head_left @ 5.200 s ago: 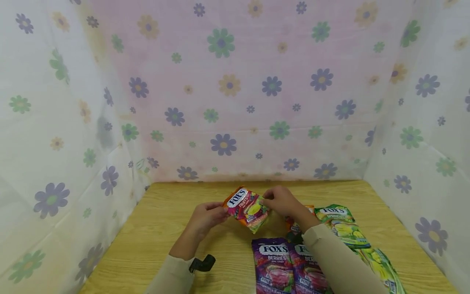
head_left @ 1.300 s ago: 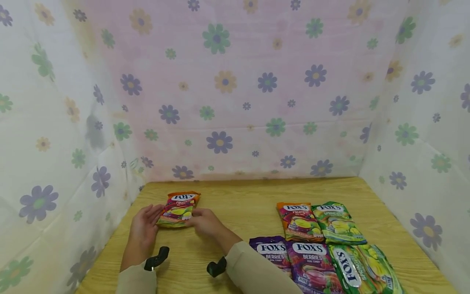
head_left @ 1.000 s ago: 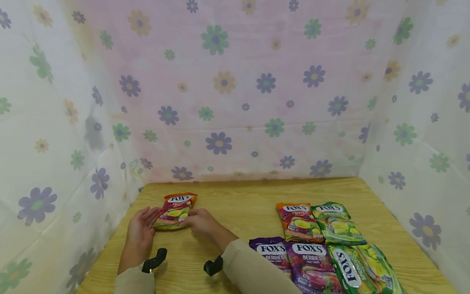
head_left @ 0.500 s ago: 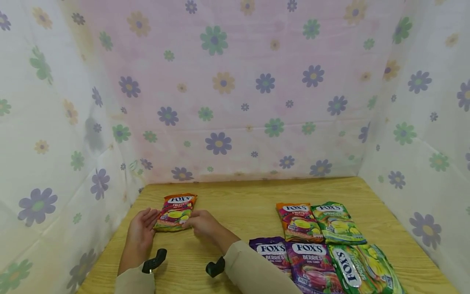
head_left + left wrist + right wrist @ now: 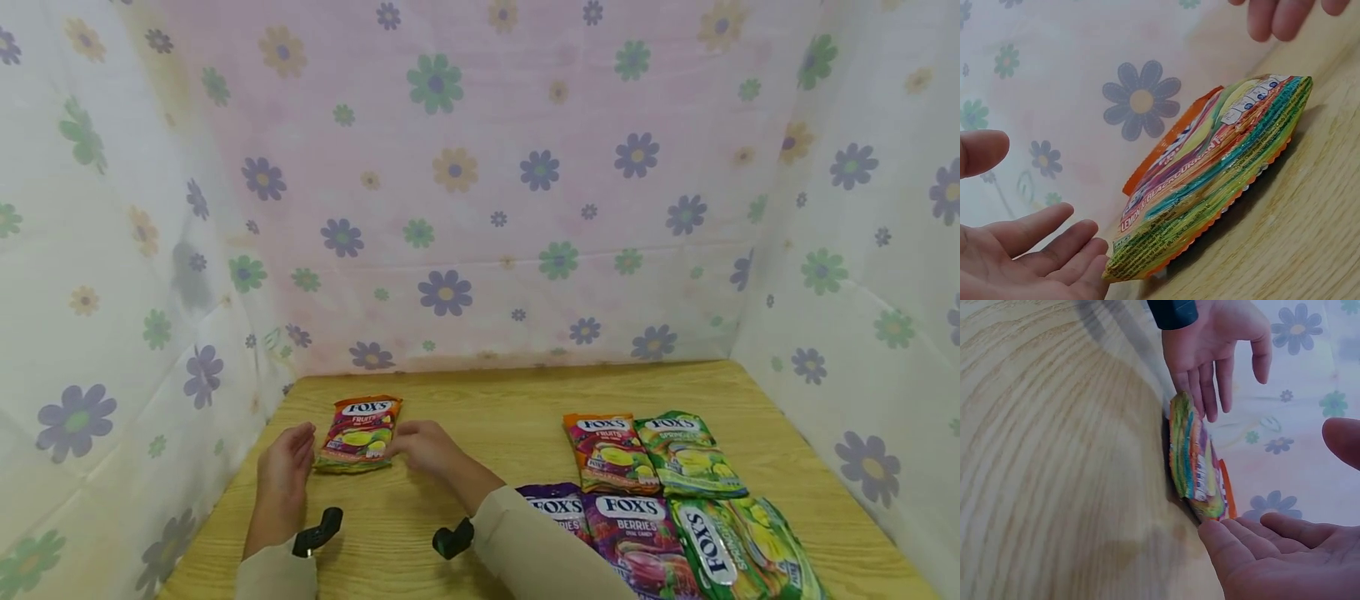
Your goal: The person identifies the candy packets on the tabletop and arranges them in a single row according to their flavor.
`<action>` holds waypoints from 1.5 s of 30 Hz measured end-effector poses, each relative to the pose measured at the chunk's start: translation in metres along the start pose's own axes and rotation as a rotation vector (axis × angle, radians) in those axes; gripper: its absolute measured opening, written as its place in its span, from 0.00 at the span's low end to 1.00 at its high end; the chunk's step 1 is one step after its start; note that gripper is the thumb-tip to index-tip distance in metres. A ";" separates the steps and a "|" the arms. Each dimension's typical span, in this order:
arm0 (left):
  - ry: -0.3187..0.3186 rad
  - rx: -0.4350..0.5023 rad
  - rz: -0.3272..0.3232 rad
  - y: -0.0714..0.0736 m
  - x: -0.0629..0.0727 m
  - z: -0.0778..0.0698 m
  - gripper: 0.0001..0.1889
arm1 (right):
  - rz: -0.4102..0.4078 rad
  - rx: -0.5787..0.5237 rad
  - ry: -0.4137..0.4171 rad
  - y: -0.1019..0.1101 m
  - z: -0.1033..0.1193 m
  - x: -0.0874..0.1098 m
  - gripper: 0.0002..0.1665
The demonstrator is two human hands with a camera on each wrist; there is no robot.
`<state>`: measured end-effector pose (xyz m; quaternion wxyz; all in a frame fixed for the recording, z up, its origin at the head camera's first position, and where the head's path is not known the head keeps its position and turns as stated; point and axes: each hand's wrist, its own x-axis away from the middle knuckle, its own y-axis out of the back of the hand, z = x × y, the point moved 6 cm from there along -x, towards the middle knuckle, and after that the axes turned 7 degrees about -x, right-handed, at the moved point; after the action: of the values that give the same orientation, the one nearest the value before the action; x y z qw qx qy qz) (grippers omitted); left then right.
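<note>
A bag of Fox's Fruits candy, orange along its top, lies face up on the wooden table at the back left. Close by its left edge is my left hand, fingers extended; in the left wrist view its fingertips are at the lower corner of the bag, and I cannot tell whether they touch. On the other side, my right hand is beside the right edge with relaxed fingers. The right wrist view has the right hand with fingertips by one end of the bag. Neither hand grips anything.
Toward the right lie a second Fruits bag, a green Spring Tea-like Fox's bag, purple Berries bags, and more green bags. Flowered curtains enclose the table at the back and sides.
The Fruits bag, earlier held up in both hands near the middle, now lies at the back left. Both hands have let go and moved slightly apart from it.
</note>
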<state>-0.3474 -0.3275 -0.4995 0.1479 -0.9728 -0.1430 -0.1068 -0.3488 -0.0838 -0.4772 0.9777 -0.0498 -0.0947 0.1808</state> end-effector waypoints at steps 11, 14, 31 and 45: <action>-0.123 -0.110 -0.106 -0.028 0.004 -0.008 0.27 | 0.018 0.007 0.037 0.029 0.016 0.008 0.36; -0.154 -0.134 -0.068 -0.039 0.004 -0.011 0.27 | 0.035 0.042 0.051 0.038 0.021 0.011 0.35; -0.199 -0.444 0.191 -0.125 0.021 0.007 0.26 | 0.094 0.281 0.202 0.112 0.055 0.054 0.31; -0.200 -0.471 0.367 -0.184 0.042 0.029 0.26 | -0.018 0.427 0.222 0.153 0.070 0.088 0.31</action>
<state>-0.3605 -0.1393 -0.4685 -0.0795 -0.9955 0.0497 -0.0122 -0.3350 0.0953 -0.4142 0.9721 0.1391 0.0532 0.1813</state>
